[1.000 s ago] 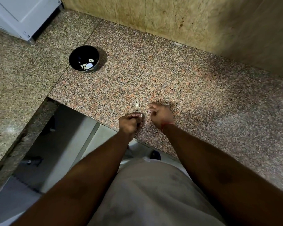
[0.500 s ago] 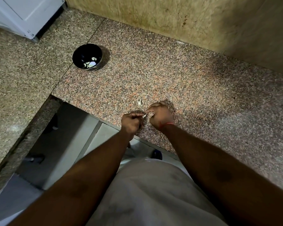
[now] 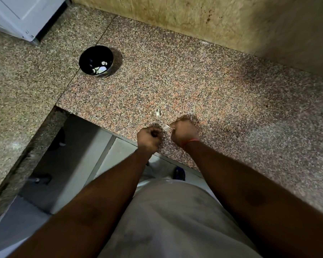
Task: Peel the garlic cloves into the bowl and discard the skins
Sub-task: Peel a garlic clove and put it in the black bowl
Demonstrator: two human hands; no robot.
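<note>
Granite counter [image 3: 203, 86] fills my view, running to a stained wall [image 3: 203, 17] behind; a white appliance [image 3: 21, 13] sits at the far left corner. Black bowl [image 3: 96, 60] stands well away from my hands with a few pale peeled cloves [image 3: 101, 68] in it. My left hand [image 3: 149, 137] and right hand [image 3: 184, 132] work near the counter's front edge, fingers of both curled and pinching one garlic clove [image 3: 166, 127] between them; I'd pull the skin off in short tugs, holding the clove firmly. A loose skin [image 3: 158, 113] lies just beyond the hands; nothing blocks the reach to the bowl.
</note>
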